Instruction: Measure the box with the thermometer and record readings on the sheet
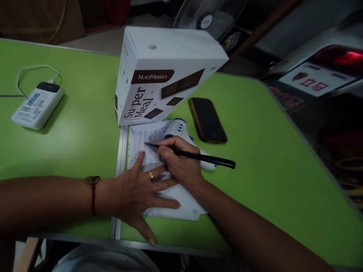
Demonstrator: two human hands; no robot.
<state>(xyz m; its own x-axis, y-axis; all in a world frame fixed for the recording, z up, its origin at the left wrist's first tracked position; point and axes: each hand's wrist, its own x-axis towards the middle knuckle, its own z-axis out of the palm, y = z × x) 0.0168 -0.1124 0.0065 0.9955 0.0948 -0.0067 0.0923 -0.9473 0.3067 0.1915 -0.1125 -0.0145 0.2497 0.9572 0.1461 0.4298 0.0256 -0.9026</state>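
I see the left hand [136, 192] with its grip spread wide, flat on the paper [152, 158], which lies on the green table [269, 181] in front of the white box [167, 79]. The right hand [183, 160] has its grip pinching the black pen [210, 156], and the tip points at rows of tiny marks [137, 139]; I can't tell if it touches. If the left hand lets up, I think the paper could slip and make a line go wobbly. The two hands are so close that they might bump. The white and blue gadget [176, 129] sits right by the right hand, so a nudge could push it into the phone [208, 120]
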